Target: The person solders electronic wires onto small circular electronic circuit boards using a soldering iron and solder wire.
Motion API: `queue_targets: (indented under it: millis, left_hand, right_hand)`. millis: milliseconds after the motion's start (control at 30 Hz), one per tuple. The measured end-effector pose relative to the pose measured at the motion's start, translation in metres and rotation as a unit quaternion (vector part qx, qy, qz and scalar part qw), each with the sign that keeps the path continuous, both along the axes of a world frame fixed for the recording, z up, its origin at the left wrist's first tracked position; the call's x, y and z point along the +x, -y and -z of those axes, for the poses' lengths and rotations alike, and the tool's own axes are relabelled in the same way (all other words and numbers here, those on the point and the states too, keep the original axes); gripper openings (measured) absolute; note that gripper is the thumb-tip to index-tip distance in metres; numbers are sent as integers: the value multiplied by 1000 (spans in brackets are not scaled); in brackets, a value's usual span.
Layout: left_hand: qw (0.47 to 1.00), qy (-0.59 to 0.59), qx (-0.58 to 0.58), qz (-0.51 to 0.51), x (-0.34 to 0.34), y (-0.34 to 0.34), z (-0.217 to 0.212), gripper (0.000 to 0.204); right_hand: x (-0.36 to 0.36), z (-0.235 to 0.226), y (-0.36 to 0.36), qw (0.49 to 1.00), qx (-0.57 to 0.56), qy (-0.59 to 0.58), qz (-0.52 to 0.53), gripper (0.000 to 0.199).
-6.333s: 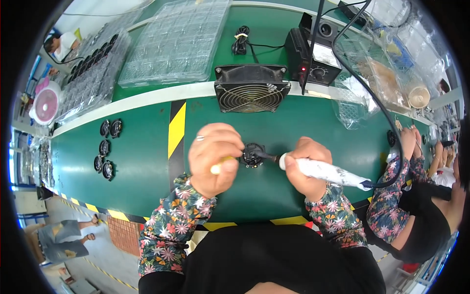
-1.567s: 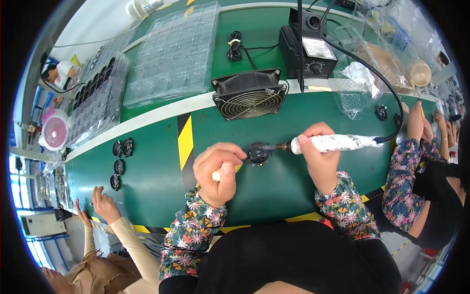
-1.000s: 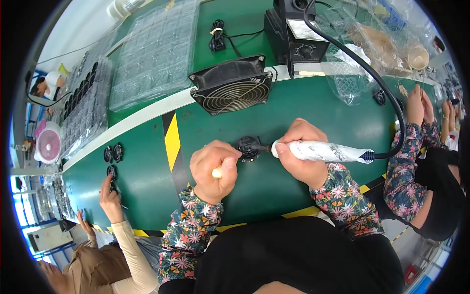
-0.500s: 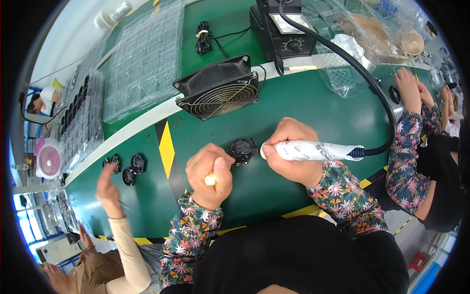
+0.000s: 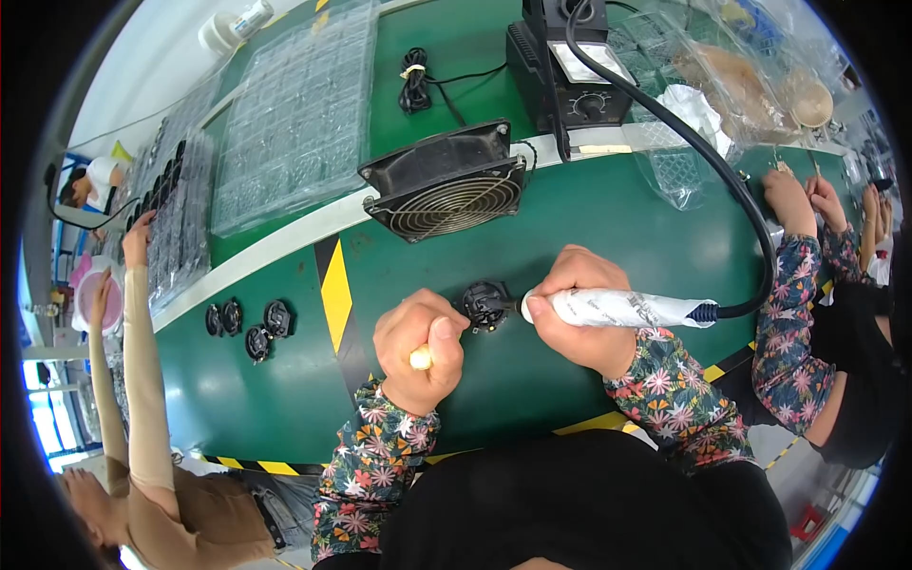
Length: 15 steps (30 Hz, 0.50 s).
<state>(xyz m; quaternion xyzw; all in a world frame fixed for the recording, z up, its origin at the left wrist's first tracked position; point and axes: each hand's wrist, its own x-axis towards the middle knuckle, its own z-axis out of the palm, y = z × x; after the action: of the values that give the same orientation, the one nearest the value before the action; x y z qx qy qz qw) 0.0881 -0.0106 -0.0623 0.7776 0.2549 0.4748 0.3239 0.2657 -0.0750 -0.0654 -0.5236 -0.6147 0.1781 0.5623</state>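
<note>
My right hand [image 5: 581, 313] is closed around the white-wrapped handle of a soldering iron [image 5: 627, 308], whose black cable runs off to the right. The iron's front end points left at a round black part [image 5: 485, 305] lying on the green bench between my hands. My fingers and the handle partly hide the iron's tip, so I cannot tell whether it touches. My left hand [image 5: 418, 350] is a fist beside the part's left side, wrapped round a pale yellow thing [image 5: 421, 357] with only its rounded end showing.
A black fan [image 5: 446, 185] and a soldering station [image 5: 577, 81] stand beyond my hands. Several round black parts [image 5: 277, 318] lie left of the striped tape [image 5: 336, 294]. Clear plastic trays [image 5: 294, 123] are stacked far left. Co-workers sit on both sides, one's arm [image 5: 142, 351] stretched forward.
The left co-worker's hand has moved from near the loose black parts out to the trays. The whole view has shifted slightly; my hands keep the same hold around the black part.
</note>
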Motion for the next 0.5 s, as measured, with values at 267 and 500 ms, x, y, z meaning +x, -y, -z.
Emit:
queue_targets:
  millis: [267,500]
  left_hand:
    - [1000,1,-2,6,0,-1,2,23]
    - [1000,3,5,9,0,-2,3,23]
  right_hand:
    - [0,2,-1,1000,9,11,-1,14]
    - [1,3,-1,1000,17,21,3,14]
